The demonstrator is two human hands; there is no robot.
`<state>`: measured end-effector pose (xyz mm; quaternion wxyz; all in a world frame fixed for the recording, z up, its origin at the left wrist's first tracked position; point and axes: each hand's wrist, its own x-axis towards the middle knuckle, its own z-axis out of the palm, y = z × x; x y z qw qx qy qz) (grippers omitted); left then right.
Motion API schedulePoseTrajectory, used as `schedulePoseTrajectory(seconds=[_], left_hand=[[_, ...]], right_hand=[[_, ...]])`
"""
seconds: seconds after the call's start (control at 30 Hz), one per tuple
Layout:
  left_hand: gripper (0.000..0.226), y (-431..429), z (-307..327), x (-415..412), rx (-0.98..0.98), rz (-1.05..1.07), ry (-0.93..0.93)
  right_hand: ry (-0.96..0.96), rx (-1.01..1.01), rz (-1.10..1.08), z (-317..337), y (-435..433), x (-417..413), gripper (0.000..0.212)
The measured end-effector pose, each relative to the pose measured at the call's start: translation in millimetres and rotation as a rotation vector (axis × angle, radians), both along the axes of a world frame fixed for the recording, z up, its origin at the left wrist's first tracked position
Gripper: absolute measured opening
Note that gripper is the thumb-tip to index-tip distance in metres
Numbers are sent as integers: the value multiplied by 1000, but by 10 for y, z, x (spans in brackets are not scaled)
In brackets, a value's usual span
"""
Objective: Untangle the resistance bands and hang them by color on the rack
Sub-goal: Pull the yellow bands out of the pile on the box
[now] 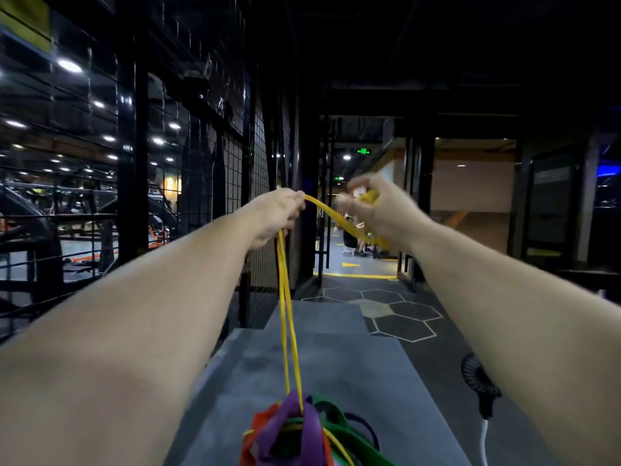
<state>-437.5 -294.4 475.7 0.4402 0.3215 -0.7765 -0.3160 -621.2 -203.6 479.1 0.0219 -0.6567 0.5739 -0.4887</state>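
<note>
Yellow band [282,260] hangs taut from the gripping left hand [275,213] down into the near tangle [295,432], its top loop pinched by the right hand [379,213].

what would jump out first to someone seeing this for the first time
The bright yellow band stands out, stretched at centre frame between the left hand and right hand, both gripping it. Two strands drop from the left hand into a tangle of purple, orange and green bands at the bottom centre, on a grey platform.
</note>
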Motion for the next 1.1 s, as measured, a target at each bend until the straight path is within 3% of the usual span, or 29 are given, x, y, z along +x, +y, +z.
schedulePoseTrajectory(seconds=[0.17,0.23,0.37,0.43,0.63,0.73,0.87,0.97,1.1], left_hand=[[21,79,-117,-231,10,-50,32],[13,100,-234,-307,33,-77,36],[10,151,-464,-448,58,-90,34],[8,147,-549,-439,56,-74,58],[9,-19,-951,-236,72,-28,186],[12,-94,-1176,-179,103,-20,275],[8,-82,-1395,-173,179,-44,380],[7,-24,-1584,-201,248,-107,358],[9,89,-1913,-266,280,-146,177]], right_hand=[[47,373,125,-505,-199,211,73],[3,453,181,-744,-269,273,64],[-284,407,317,-1135,-379,391,31],[-313,370,266,-1225,-393,431,18],[-299,393,218,-1361,-345,417,20],[-471,380,342,-1494,-358,427,17],[-641,295,283,-1660,-406,362,22],[-737,217,277,-1685,-424,341,22],[-751,174,257,-1590,-464,350,28]])
